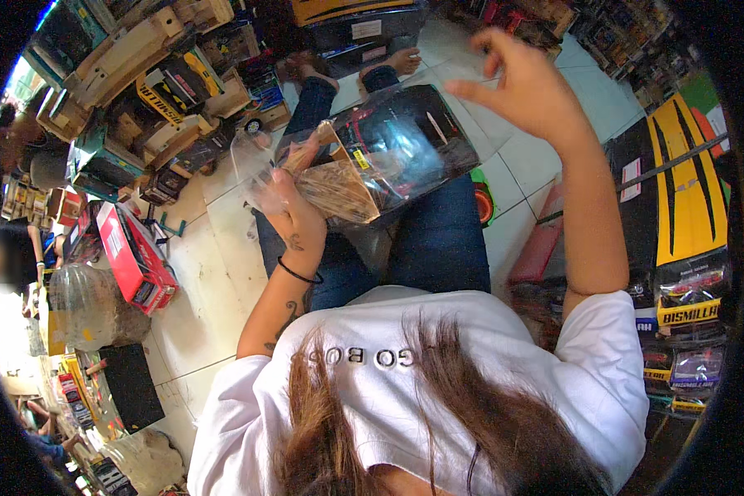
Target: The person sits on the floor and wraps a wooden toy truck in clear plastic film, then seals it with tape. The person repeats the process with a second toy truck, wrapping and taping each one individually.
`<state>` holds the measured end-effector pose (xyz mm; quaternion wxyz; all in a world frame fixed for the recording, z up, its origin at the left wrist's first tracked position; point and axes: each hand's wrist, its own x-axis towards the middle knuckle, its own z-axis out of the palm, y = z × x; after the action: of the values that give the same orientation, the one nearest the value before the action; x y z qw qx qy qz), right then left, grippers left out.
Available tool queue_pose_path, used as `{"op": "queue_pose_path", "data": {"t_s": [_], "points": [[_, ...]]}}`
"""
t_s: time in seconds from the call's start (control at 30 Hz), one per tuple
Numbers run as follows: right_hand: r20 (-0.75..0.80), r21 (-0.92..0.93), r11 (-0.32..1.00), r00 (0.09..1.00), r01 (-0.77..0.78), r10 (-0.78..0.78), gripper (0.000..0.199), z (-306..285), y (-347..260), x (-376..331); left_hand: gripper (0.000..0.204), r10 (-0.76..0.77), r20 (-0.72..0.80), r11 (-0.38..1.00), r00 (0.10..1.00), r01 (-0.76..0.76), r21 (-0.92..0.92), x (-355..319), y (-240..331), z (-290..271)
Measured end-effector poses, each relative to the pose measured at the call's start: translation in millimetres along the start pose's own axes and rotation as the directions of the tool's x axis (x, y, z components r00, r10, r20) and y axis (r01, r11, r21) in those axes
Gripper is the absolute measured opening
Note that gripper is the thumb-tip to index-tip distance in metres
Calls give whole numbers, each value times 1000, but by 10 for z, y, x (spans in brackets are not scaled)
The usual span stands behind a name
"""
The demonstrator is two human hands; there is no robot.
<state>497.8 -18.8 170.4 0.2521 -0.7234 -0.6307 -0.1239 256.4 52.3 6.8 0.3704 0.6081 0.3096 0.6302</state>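
Note:
I sit with a black toy box [405, 145] across my lap; it has a clear window and a brown cardboard end. A clear plastic wrap [260, 161] lies loosely around it. My left hand [293, 211] grips the box's left cardboard end through the wrap. My right hand [525, 83] is raised above the box's right end, fingers pinched on the upper edge of the clear wrap, which stretches up from the box.
A red box [136, 260] lies on the white tiled floor [215, 273] to my left, next to a bulging clear bag [91, 306]. Stacked toy boxes [157, 91] fill the upper left. Black-and-yellow packages [686, 198] stand at the right. Another person [8, 256] sits at the far left.

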Motion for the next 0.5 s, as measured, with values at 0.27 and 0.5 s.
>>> {"op": "queue_pose_path", "data": {"t_s": [0.27, 0.5], "points": [[59, 231, 973, 998, 19, -33, 10, -52, 7, -133, 56, -1, 9, 1000, 1000, 1, 26, -16, 69, 50], [138, 66, 992, 984, 106, -114, 11, -29, -133, -71, 53, -250, -49, 968, 967, 248, -33, -3, 144, 50]]}}
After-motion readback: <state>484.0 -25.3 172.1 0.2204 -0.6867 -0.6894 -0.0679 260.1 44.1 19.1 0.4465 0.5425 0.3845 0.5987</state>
